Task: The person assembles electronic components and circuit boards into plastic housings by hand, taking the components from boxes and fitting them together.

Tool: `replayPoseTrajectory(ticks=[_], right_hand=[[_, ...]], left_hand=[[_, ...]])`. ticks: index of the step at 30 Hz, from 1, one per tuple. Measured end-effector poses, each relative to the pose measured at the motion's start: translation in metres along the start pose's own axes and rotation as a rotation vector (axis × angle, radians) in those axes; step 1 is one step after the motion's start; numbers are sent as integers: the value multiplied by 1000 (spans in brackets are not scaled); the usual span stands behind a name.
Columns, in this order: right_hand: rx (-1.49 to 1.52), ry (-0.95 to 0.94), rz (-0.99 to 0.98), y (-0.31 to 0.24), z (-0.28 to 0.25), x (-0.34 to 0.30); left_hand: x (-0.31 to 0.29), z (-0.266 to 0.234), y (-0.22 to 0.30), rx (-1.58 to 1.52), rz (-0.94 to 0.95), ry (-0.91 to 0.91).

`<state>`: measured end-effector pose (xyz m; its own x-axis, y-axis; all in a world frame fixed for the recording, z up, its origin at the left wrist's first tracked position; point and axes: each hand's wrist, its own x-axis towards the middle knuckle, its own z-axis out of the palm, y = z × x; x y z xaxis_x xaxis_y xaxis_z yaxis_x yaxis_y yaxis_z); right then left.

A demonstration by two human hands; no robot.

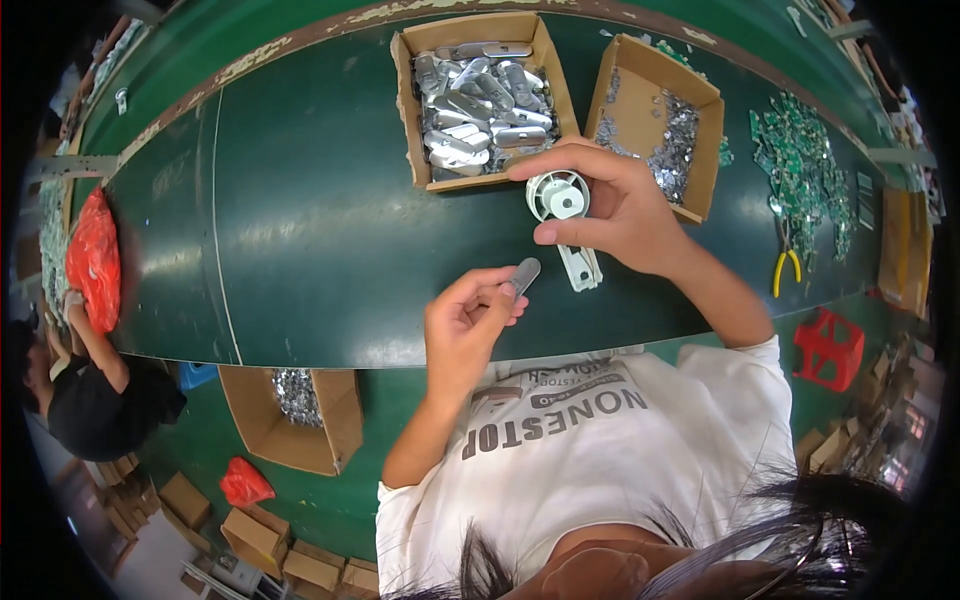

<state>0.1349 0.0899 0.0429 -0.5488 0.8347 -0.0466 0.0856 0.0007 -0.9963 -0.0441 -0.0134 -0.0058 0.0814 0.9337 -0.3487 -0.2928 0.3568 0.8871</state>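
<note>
The green table (300, 230) runs across the scene, its left half giving plenty of bare room, while the parts gather at the far right, probably to keep them within easy reach. Past its near edge, at left, a deep carton (345, 405) holds a heap of small silvery parts (297, 397). On the table, 2 shallower cartons stand side by side: the left tray (557, 75) is piled with oblong silver pieces (490, 95), and the right tray (630, 105) has small metallic bits (675, 145) bunched mostly along its right side, its floor partly bare. The right hand (630, 205) curls its thumb and fingers around the round head of a pale fan body (578, 268), over the table before the trays; the handle points near, seemingly so it stays exposed. Nearer and to the left, the left hand (468, 315) pinches 1 grey oblong piece (525, 275) by its near end, apparently leaving the rest free.
</note>
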Motion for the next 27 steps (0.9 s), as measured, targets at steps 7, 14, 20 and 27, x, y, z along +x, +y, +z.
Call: replayPoseTrajectory(ticks=[7, 14, 20, 27], right_hand=[[-186, -330, 134, 2, 4, 3], [70, -205, 172, 16, 13, -11], [180, -87, 199, 16, 18, -17], [161, -39, 118, 25, 24, -21]], left_hand=[[13, -12, 16, 205, -87, -220], [19, -17, 22, -63, -253, -418], [19, -17, 15, -190, -323, -361], [18, -14, 7, -114, -273, -295]])
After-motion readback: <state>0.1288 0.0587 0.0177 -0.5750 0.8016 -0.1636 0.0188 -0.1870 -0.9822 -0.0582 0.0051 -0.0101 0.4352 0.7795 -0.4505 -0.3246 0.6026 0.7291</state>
